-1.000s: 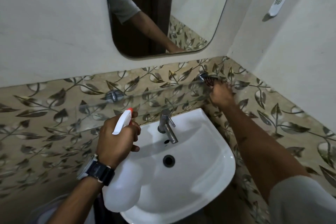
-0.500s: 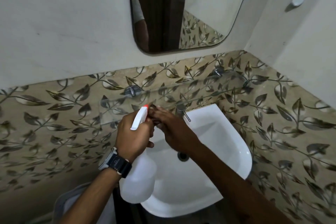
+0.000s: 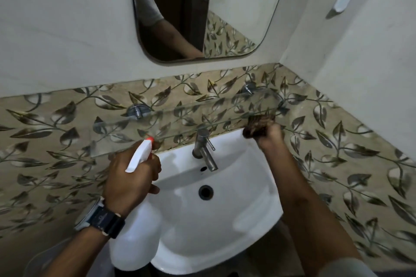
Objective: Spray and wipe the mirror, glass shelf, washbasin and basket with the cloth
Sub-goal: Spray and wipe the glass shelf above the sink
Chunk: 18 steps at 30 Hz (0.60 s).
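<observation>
The right hand point(image 3: 269, 136) grips a bunched dark brown cloth point(image 3: 258, 126) against the right end of the clear glass shelf point(image 3: 180, 119), above the white ceramic washbasin's point(image 3: 225, 220) back right corner. The left hand point(image 3: 132, 177) is wrapped around a white plastic spray bottle point(image 3: 135, 243) over the basin's left edge, its orange nozzle at the shelf's front edge. The rounded wall mirror point(image 3: 236, 7) hangs above.

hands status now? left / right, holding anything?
Left hand: closed around the spray bottle, over the washbasin.
Right hand: closed on the cloth, at the glass shelf right end.
</observation>
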{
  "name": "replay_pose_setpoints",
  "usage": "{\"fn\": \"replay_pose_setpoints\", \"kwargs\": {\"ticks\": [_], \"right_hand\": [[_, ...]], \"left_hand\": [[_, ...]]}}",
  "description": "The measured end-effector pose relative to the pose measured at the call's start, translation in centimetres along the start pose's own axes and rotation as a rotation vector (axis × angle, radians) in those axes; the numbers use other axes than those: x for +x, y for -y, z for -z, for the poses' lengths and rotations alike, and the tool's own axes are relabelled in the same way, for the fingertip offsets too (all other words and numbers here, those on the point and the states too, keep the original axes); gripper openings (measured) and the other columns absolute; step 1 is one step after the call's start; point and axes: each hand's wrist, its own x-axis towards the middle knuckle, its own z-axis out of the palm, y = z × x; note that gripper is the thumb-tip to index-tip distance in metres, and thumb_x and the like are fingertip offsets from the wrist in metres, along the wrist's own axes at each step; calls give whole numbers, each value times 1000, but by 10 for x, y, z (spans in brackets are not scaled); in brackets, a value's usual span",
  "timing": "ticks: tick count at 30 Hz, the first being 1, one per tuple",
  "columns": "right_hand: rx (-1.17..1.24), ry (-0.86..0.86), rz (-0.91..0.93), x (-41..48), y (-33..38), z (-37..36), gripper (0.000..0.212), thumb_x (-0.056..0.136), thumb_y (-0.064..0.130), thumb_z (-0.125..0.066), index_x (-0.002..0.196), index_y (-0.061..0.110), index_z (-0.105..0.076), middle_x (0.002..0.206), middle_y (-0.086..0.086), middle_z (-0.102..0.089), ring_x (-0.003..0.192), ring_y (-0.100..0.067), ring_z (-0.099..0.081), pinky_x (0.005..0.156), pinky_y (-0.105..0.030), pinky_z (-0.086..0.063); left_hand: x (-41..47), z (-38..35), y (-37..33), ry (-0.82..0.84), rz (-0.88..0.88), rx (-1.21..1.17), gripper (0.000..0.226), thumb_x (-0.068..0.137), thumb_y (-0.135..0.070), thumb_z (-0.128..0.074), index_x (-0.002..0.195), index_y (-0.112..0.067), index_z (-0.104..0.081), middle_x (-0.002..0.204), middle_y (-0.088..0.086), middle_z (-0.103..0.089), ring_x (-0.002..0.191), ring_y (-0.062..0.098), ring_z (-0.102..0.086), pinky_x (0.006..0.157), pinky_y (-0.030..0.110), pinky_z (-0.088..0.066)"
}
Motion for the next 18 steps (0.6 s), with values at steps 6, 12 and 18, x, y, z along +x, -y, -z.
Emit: {"fn": "replay_pose_setpoints", "kwargs": {"ticks": [6, 12, 18], "right_hand": [[373, -53, -101, -20, 59, -21, 57, 106, 43, -20, 124, 8, -62, 118, -15, -67, 96, -31, -63, 88, -35, -54], [362, -59, -150, 32, 19, -22, 87, 88, 75, -21, 155, 22, -38, 161, -15, -37, 143, -43, -39, 116, -62, -33], [470, 131, -222, -48, -15, -73, 80, 98, 68, -20, 125, 8, -64, 123, -21, -67, 118, -37, -63, 110, -50, -46]], "left_hand": [[6, -6, 6, 16, 28, 13, 35, 64, -20, -52, 85, -1, -72, 75, 27, -65, 49, 12, -53, 46, 32, -55], [19, -7, 7, 15, 68, -21, 36, 64, -19, -53, 92, -16, -75, 70, 15, -64, 49, 10, -53, 44, 28, -53], [23, 0, 10, -98, 79, 0, 40, 65, -21, -52, 95, -12, -77, 69, 13, -65, 49, 10, -57, 47, 30, -54]]}}
